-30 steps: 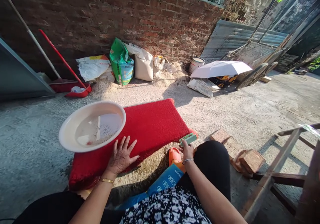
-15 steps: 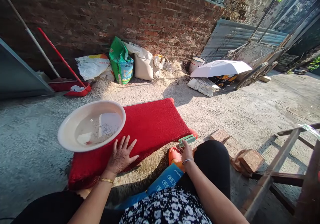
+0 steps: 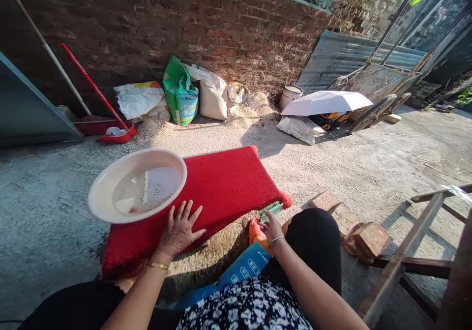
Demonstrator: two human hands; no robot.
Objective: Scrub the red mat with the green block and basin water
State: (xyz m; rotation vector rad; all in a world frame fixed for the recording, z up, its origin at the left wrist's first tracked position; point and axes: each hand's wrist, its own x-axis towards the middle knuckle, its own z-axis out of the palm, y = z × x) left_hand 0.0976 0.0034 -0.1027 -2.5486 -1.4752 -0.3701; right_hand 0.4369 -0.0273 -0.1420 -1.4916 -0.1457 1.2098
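By the right knee (image 3: 315,241), the right hand (image 3: 272,227) is clamped on the green brush (image 3: 272,213), which has shifted slightly left along the near edge of the red mat (image 3: 224,177); this suggests a stroke there. Whether the bristles (image 3: 272,205) touch it, I cannot tell. The left hand (image 3: 180,229) lies spread flat on the mat, beside the white basin (image 3: 99,197); a reddish spot (image 3: 133,210) in its water (image 3: 162,180) is unclear. Farther, a pale umbrella (image 3: 328,102) partly hides a sack (image 3: 299,129).

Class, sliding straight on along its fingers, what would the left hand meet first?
The left hand would probably meet the white basin, little-finger side first; any gap is hard to judge.
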